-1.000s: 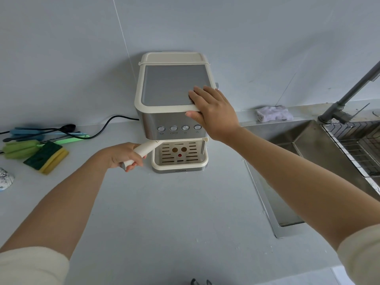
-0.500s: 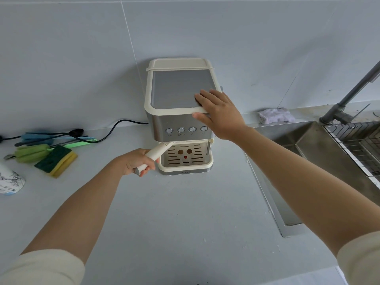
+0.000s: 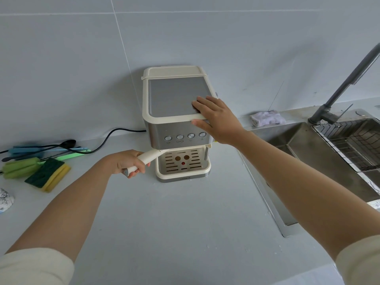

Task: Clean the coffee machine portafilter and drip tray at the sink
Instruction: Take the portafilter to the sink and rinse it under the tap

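Both hands are on the machine: the left hand (image 3: 127,163) curls its fingers round the cream plastic handle of the portafilter (image 3: 151,155), which juts out to the left from under the brew head, while the right hand (image 3: 217,118) lies with straight fingers pressed on the front right corner of the cream-and-steel coffee machine (image 3: 174,99), thumb along the front rim. The portafilter's basket is hidden under the head, so I cannot tell whether it is locked or already loose. The slotted cream drip tray (image 3: 183,163) sits in the machine's base, untouched. The likeliest trouble is that a hard twist on the handle turns or slides the whole machine on the smooth grey tabletop (image 3: 174,223), since only a flat palm braces it; that could also tug the black power cord (image 3: 115,133) behind it. If the lock gives suddenly, the left hand may jerk and spill wet grounds onto the tray or tabletop. The steel sink (image 3: 304,145) lies well to the right, so the carry across could drip.
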Tool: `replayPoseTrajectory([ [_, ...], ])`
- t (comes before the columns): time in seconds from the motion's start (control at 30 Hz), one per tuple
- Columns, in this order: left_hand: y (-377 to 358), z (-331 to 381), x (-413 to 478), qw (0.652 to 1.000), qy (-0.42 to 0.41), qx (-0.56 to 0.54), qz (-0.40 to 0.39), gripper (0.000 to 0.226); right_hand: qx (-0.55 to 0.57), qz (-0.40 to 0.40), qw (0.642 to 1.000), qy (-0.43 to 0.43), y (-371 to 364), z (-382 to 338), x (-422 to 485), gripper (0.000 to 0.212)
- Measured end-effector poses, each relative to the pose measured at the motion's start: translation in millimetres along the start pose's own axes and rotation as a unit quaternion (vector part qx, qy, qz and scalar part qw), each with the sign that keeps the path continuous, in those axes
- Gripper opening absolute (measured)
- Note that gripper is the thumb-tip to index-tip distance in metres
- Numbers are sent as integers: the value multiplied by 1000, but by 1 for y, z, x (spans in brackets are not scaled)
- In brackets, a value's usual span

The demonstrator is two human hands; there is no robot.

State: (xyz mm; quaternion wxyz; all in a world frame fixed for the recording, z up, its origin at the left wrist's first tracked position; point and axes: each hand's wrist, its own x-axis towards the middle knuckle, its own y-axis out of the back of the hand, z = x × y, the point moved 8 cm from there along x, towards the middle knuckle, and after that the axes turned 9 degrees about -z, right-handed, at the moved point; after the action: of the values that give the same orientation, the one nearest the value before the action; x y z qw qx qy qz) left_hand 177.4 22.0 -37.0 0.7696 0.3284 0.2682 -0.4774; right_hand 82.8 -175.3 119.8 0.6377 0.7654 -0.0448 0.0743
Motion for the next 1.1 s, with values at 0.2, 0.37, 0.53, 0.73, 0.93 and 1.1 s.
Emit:
replayPoseTrajectory([
  [0.2,-3,-33,3,1000,22,3,-6,19,9,-8,1000,-11,-5,3,2,69],
  [0.37,-32,-50,1,999,-8,-42,10,16,13,-18,999,-24,-7,4,2,71],
  [0.53,-80,-60,1,998,-29,-63,12,16,-10,3,1000,-25,-5,1,0,65],
  [0.73,-135,-70,-10,992,-43,-116,10,23,-13,2,998,-63,-7,2,-6,70],
  [0.93,-174,-61,-15,993,-37,-108,-1,28,-14,-18,996,-82,-9,7,-8,57],
  [1.1,-207,-33,-10,994,-42,-96,2,27,41,-39,993,-106,-5,25,-40,61],
])
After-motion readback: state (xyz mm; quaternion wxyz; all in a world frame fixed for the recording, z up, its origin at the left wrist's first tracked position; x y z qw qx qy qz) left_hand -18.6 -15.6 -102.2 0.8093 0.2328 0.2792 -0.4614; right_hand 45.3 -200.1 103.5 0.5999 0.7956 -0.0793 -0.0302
